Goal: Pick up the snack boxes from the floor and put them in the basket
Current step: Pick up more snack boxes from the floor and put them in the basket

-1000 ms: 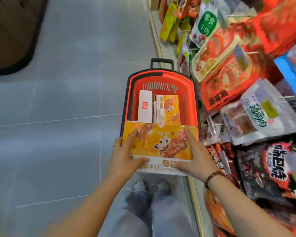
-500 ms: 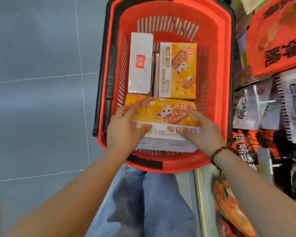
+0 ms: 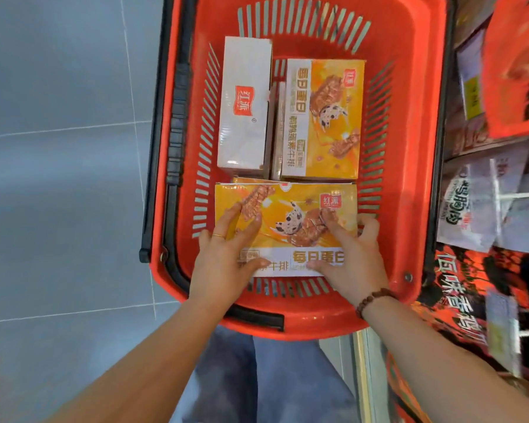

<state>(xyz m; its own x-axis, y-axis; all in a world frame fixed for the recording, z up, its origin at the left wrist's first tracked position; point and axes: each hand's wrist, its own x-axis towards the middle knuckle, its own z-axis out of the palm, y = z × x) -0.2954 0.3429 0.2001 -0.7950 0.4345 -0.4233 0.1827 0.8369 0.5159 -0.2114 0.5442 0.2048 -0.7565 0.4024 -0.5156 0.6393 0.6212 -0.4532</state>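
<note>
Snack box, yellow printed cardboard (image 3: 284, 215): flat in near end of red slotted plastic basket (image 3: 409, 190), just before white carton (image 3: 245, 108) and yellow carton (image 3: 324, 117).
Long axis: crosswise, left to right; white band toward wearer.
Left hand (image 3: 223, 264), right hand (image 3: 351, 264): gripping near corners, fingers spread on top.
Risk: knuckles caught against near wall on release; far edge riding up over neighbours.

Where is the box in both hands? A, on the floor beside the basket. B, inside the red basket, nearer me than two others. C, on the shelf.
B: left hand and right hand hold the near box inside the red basket, white box and far yellow box beyond.
</note>
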